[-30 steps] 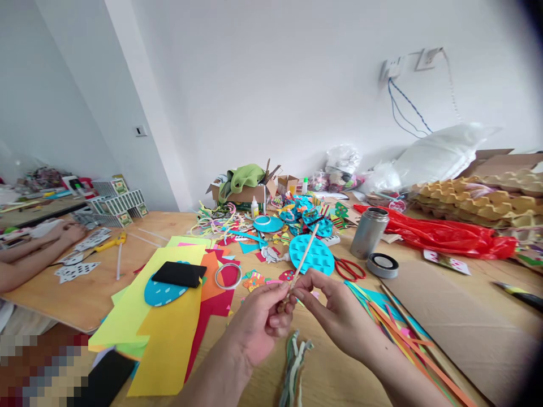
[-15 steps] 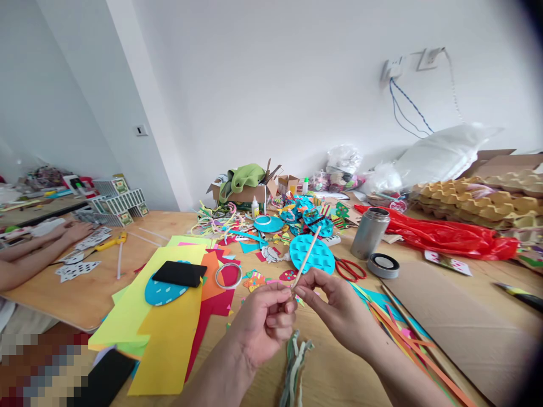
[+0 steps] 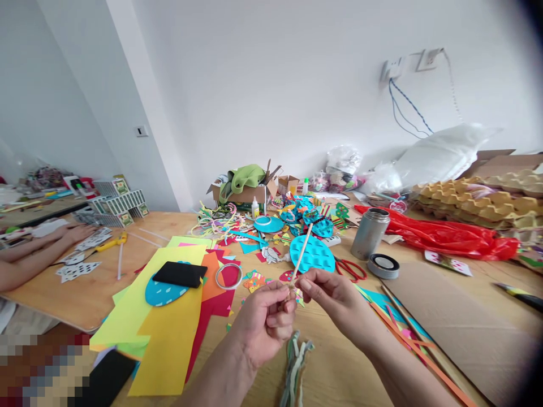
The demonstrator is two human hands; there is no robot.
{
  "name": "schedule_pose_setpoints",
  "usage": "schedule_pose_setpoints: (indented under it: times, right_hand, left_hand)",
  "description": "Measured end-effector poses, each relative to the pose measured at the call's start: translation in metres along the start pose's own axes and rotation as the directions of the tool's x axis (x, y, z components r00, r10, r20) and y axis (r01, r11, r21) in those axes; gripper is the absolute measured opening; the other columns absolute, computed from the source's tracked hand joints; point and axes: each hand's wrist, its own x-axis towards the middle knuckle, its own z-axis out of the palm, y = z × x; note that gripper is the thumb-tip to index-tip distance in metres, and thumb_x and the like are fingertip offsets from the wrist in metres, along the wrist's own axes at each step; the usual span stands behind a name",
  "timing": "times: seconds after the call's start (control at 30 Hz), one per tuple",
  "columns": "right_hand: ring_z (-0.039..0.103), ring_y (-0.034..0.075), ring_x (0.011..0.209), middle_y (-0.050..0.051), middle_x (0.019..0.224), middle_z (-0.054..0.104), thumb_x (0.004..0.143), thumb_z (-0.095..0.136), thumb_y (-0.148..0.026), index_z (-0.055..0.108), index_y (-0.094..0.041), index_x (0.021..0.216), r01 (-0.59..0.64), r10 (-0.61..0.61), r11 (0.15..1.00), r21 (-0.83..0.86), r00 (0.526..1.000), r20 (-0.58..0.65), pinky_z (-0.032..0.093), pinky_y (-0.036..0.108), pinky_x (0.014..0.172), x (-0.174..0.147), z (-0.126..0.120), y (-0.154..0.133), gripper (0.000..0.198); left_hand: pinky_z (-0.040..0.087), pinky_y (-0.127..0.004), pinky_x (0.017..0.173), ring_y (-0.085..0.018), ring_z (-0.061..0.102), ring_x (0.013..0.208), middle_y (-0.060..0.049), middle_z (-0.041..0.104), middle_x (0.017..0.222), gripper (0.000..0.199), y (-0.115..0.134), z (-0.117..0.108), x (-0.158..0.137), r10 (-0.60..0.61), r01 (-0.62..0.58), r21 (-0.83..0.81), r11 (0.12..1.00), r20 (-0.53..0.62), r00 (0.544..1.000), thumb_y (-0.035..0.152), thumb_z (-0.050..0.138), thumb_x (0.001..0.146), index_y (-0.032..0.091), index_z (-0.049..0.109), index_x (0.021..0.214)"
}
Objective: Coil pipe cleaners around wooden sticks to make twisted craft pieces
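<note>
A thin pale wooden stick (image 3: 304, 252) points up and slightly right, its lower end pinched in my left hand (image 3: 267, 322). Something tan, like twine, shows around the stick at my left fingertips. My right hand (image 3: 335, 302) is closed in a pinch just right of the stick; what lies between its fingertips is too small to tell. Behind the stick rests a round blue piece with raised squares (image 3: 321, 255). Below my hands, a bundle of green, white and brown yarn strands (image 3: 294, 367) lies on the wooden table (image 3: 237, 381).
Left are yellow paper sheets (image 3: 169, 345), a black phone (image 3: 180, 273) and a tape roll (image 3: 228, 276). Right are red-handled scissors (image 3: 354, 271), a steel flask (image 3: 370, 233), its lid (image 3: 383, 265) and cardboard (image 3: 462, 322). Another person's arms (image 3: 46, 246) rest far left.
The stick has tilted more upright, its top shifting slightly left and down. My right hand has moved a little right, its fingertips now off the stick. My left hand stays nearly in place.
</note>
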Motion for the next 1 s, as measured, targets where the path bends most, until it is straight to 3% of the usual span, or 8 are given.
schedule_pose_setpoints:
  times: [0.23, 0.67, 0.8, 0.93, 1.0]
  right_hand:
    - [0.057, 0.016, 0.072, 0.003, 0.076, 0.063, 0.083, 0.057, -0.037, 0.059, -0.017, 0.083, -0.034, 0.019, 0.986, 0.164, 0.996, 0.093, 0.044, 0.027, 0.066, 0.001, 0.004, 0.004, 0.021]
    - [0.058, 0.014, 0.063, 0.002, 0.066, 0.063, 0.083, 0.055, -0.038, 0.056, -0.016, 0.074, -0.068, 0.047, 0.966, 0.248, 0.995, 0.09, 0.044, 0.026, 0.062, 0.001, 0.006, -0.001, 0.024]
    - [0.057, 0.015, 0.061, 0.002, 0.064, 0.061, 0.084, 0.052, -0.04, 0.054, -0.016, 0.072, -0.054, 0.046, 0.984, 0.168, 0.998, 0.047, 0.044, 0.027, 0.06, -0.001, 0.011, -0.003, 0.027]
    - [0.051, 0.015, 0.062, 0.001, 0.063, 0.055, 0.084, 0.051, -0.04, 0.052, -0.017, 0.068, -0.01, -0.002, 0.996, -0.086, 0.989, -0.145, 0.039, 0.025, 0.057, -0.003, 0.019, -0.004, 0.027]
    - [0.05, 0.015, 0.062, 0.0, 0.062, 0.053, 0.085, 0.048, -0.04, 0.051, -0.018, 0.068, -0.011, -0.012, 0.992, -0.128, 0.984, -0.175, 0.038, 0.025, 0.056, -0.002, 0.02, -0.005, 0.028]
  left_hand:
    - [0.01, -0.01, 0.033, 0.002, 0.022, 0.033, 0.003, 0.05, 0.055, 0.006, -0.003, 0.002, 0.0, 0.004, -0.004, -0.02, 1.0, -0.024, 1.0, 0.01, 0.054, 0.076, 0.011, 0.05, 0.072]
    - [0.007, -0.013, 0.035, 0.002, 0.019, 0.035, 0.005, 0.047, 0.056, 0.02, -0.014, 0.006, 0.0, 0.098, -0.098, 0.069, 0.993, 0.006, 0.995, 0.017, 0.063, 0.072, 0.014, 0.044, 0.069]
    - [0.008, -0.014, 0.036, 0.002, 0.018, 0.035, 0.006, 0.046, 0.056, 0.022, -0.021, 0.009, 0.0, 0.196, -0.187, 0.154, 0.97, -0.047, 0.979, 0.022, 0.063, 0.075, 0.015, 0.043, 0.07]
    - [0.009, -0.016, 0.038, 0.001, 0.021, 0.037, 0.007, 0.043, 0.055, 0.026, -0.025, 0.012, 0.001, 0.337, -0.292, 0.297, 0.909, -0.111, 0.935, 0.028, 0.062, 0.077, 0.015, 0.042, 0.067]
    - [0.009, -0.016, 0.038, 0.001, 0.021, 0.037, 0.006, 0.043, 0.056, 0.028, -0.023, 0.013, 0.001, 0.342, -0.292, 0.308, 0.905, -0.123, 0.932, 0.029, 0.063, 0.076, 0.015, 0.041, 0.066]
